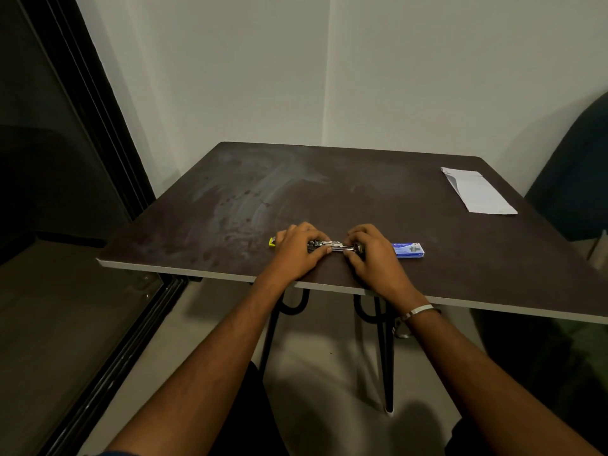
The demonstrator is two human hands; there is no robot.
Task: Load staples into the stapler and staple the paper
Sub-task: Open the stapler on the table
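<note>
I am at the loading step: my left hand and right hand each grip an end of the opened stapler. Next, staples from the box.

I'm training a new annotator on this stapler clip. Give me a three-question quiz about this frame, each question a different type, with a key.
1. True or false: the folded paper lies under the stapler.
2. Multiple choice: the blue staple box lies
A. beside the right hand, on its outer side
B. at the table's far left corner
C. on top of the paper
3. Fill in: both hands rest on the ______, which lies near the front edge of the table.

Key
1. False: the paper sits apart, near the far right corner.
2. A
3. stapler; the left hand covers its yellow end.
</note>
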